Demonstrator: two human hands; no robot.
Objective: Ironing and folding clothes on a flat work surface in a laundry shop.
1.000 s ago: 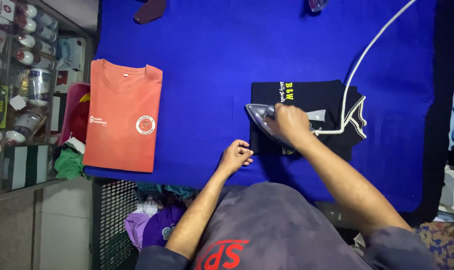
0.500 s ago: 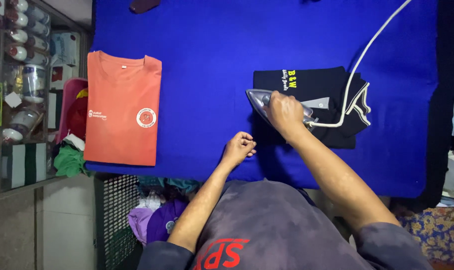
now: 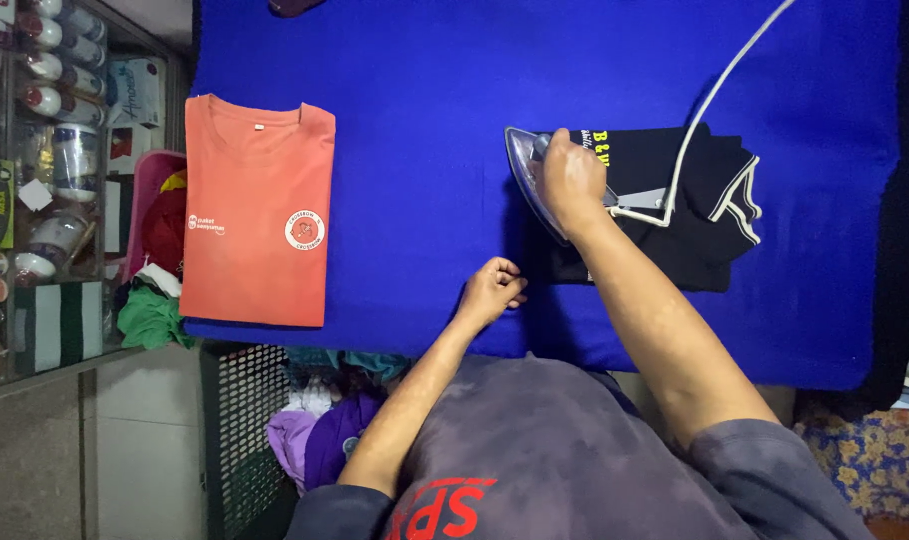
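Note:
My right hand (image 3: 571,182) grips the handle of a silver clothes iron (image 3: 531,176) that rests on the left part of a folded black shirt (image 3: 675,205) on the blue ironing table (image 3: 445,110). The iron's white cord (image 3: 717,90) runs up to the far right. My left hand (image 3: 491,290) rests on the blue cloth near the table's front edge, fingers curled, holding nothing, just left of the black shirt. A folded orange T-shirt (image 3: 258,210) with a round badge lies flat at the table's left end.
A glass cabinet with jars and boxes (image 3: 35,150) stands at the left. A pink basket with clothes (image 3: 160,250) sits beside the table. A wire bin holding purple cloth (image 3: 315,440) is under the front edge. A dark object (image 3: 293,6) lies at the far edge.
The iron, held in my right hand, has slid further over the black shirt toward its far left corner. My left hand stays on the cloth.

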